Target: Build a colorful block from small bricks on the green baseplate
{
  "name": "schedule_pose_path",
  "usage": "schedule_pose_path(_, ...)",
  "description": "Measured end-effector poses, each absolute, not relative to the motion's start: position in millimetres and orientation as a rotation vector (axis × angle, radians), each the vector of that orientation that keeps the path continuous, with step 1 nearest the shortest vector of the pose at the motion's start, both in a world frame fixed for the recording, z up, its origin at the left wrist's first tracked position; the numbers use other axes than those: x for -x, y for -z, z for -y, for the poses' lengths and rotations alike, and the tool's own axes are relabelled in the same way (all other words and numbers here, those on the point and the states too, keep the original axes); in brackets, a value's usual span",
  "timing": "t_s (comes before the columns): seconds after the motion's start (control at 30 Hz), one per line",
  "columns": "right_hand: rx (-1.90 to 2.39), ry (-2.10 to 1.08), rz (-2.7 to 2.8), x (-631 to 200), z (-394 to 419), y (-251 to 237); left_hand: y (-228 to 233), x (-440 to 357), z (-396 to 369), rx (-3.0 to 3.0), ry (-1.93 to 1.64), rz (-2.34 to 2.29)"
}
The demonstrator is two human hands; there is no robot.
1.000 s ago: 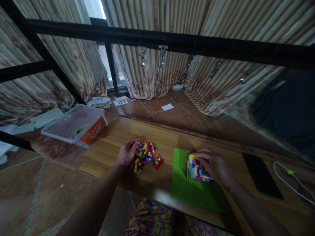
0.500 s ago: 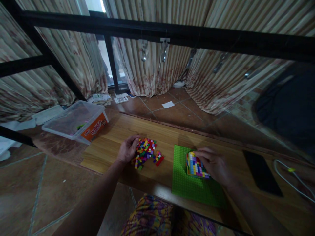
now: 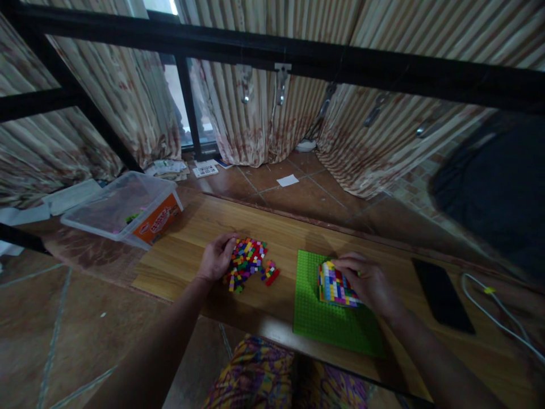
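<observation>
On the bench, a green baseplate (image 3: 313, 315) carries a block-shaped build of multicoloured toy bricks (image 3: 336, 289). My right hand (image 3: 364, 281) is over the build's right side, its thumb and fingertips pinched together at the top edge. Whatever lies between those fingertips is too small or hidden to make out. A loose pile of small coloured toy bricks (image 3: 249, 258) is spread to the left of the baseplate. At the pile's left edge rests my left hand (image 3: 216, 258), fingers curled and thumb close to them; what they hold, if anything, is hidden.
A clear plastic box (image 3: 123, 207) with an orange label stands at the bench's left end, a few pieces inside. A black flat device (image 3: 443, 295) and a white cable (image 3: 489, 307) lie right of the baseplate. A black metal frame (image 3: 264, 51) crosses in front of striped curtains.
The whole view has shifted slightly, so the scene sits a little further left. Both hands stay at about the same places beside the pile and over the build.
</observation>
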State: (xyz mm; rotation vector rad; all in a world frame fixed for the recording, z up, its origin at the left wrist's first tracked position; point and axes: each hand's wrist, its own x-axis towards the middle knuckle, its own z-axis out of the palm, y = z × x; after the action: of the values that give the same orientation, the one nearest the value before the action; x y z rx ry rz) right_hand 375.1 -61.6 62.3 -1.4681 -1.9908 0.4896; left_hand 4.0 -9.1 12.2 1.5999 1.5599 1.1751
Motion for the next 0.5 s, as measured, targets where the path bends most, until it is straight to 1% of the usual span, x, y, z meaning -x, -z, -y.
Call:
schedule_pose_path(0.3, 1.453, -0.398, 2.089, -369.8, 60.4, -68.7, -9.7, -3.4, 8.0, -1.618, -1.168, -1.571)
schedule_pose_path(0.5, 1.507, -0.534, 1.949, -370.9, 60.3, -62.1, -10.3, -3.4, 7.9, -1.643, -1.162, -1.575)
